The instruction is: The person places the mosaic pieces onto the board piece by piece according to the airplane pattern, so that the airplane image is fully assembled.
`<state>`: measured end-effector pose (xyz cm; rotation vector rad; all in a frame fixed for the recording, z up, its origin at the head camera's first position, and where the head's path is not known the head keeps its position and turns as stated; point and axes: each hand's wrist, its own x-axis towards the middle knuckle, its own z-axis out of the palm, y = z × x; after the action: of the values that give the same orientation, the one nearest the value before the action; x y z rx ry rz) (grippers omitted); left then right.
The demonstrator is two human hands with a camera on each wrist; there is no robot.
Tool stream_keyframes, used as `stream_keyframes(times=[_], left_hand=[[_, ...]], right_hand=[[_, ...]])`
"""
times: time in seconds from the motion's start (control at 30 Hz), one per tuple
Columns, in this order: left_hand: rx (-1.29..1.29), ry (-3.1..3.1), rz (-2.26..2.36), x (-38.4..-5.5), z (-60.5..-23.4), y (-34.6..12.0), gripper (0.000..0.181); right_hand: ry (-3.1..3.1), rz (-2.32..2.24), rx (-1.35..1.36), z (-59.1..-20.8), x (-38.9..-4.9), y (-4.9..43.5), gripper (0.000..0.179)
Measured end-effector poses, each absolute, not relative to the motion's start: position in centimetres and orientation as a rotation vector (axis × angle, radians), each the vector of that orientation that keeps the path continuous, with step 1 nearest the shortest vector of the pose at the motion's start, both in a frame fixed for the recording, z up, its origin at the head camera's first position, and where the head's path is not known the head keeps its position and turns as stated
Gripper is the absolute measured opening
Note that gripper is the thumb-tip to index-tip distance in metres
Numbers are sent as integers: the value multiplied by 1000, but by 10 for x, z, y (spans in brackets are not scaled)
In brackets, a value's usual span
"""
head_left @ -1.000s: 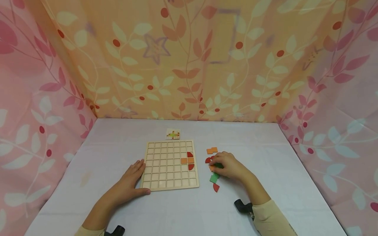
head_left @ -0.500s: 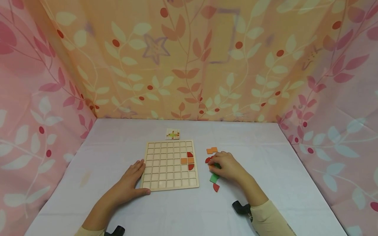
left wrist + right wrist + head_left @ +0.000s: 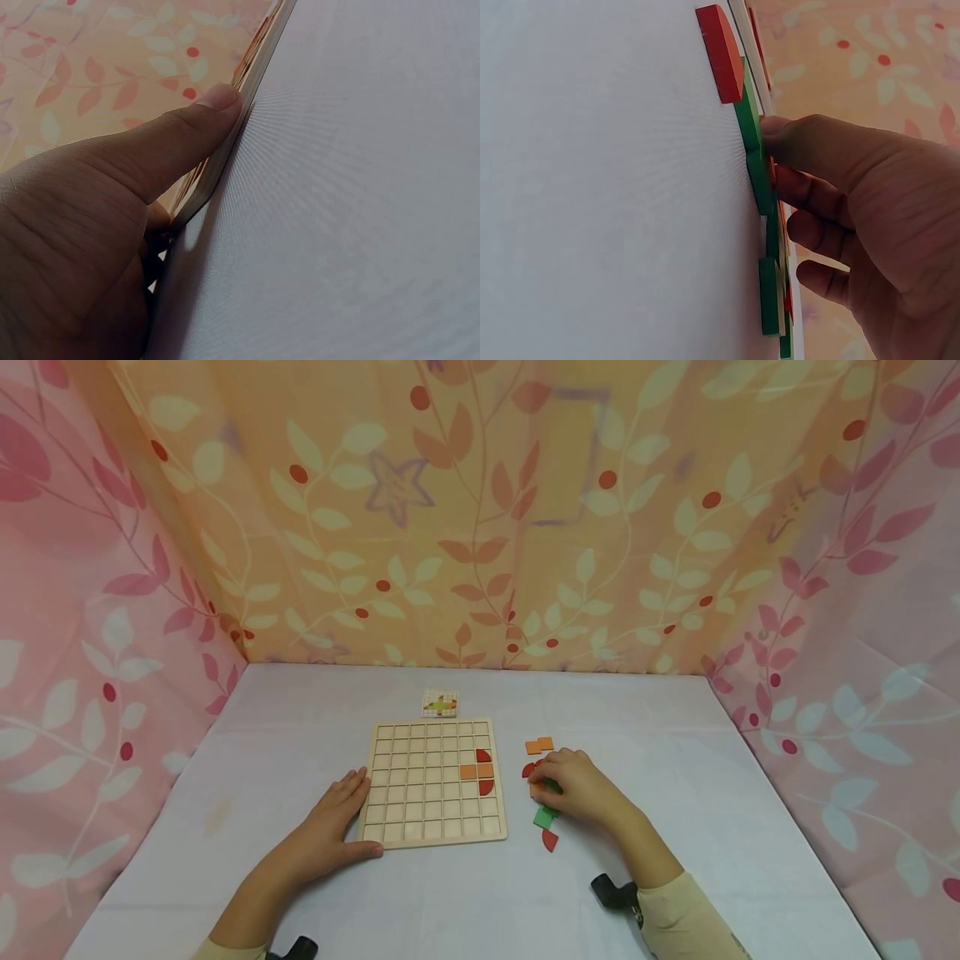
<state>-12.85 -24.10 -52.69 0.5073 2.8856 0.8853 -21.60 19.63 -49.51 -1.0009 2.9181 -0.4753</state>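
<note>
A wooden grid board (image 3: pixel 416 793) lies flat on the table, with two orange squares (image 3: pixel 477 772) and two red quarter-round tiles (image 3: pixel 486 787) in cells at its right side. My left hand (image 3: pixel 330 818) rests along the board's left edge, fingers fairly straight; its thumb (image 3: pixel 187 131) lies on the near edge. To the right of the board, my right hand (image 3: pixel 577 783) is low over loose tiles. Its thumb and index finger pinch an orange tile (image 3: pixel 535 790), mostly covered by the fingers. Green tiles (image 3: pixel 759 180) sit beside and partly under this hand.
A small pattern card (image 3: pixel 439 703) lies beyond the board's far edge. Two orange tiles (image 3: pixel 539 745) are behind my right hand, and a red quarter-round tile (image 3: pixel 550 841) is in front. Patterned curtains (image 3: pixel 480 527) enclose the white table (image 3: pixel 465 902).
My right hand and forearm have shifted slightly left, its fingertips now covering the orange tile differently. The left hand and the board keep their places; the head view tilts a little.
</note>
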Motion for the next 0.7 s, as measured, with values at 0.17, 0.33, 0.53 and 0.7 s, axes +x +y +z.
stream_keyframes(times=[0.17,0.33,0.53,0.7], left_hand=[[506,2886,882,-127,-524,-242,116],[506,2879,897,-129,-522,-241,116],[502,2869,886,-129,-522,-240,117],[493,2873,871,-128,-524,-240,117]], right_hand=[[2926,-497,-1025,-495,-217,196,17],[2936,-510,-1044,-495,-218,197,16],[2940,-541,-1061,-492,-217,196,16],[2943,-564,-1073,-485,-216,193,17]])
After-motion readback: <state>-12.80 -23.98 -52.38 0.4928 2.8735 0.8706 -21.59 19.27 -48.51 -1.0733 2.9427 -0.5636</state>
